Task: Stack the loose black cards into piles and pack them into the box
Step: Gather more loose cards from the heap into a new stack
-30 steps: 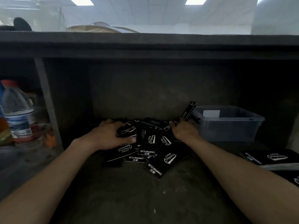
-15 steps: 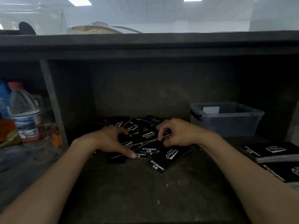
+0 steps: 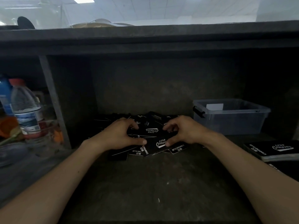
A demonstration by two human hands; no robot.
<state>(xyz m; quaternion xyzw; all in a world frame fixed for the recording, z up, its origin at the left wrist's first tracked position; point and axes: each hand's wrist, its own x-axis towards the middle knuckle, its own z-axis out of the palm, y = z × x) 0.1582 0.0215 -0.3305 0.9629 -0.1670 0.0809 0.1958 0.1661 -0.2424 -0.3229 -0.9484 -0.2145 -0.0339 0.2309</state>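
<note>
Both hands were in the heap of loose black cards, which lay scattered and overlapping at the far middle of the worktop, under the shelf. The left hand and right hand faced each other across the heap. Their fingers were curled over the far cards and their thumbs pressed on the near ones, clutching a clump between them. It looked to me like gathering for a pile, with nothing squared up yet. The clear box stood just right of the heap. I saw a pale slip in it and no black cards, though its floor was dim. At the near right a neat stack lay, so some piling seemed done, while the packing looked wholly ahead.
</note>
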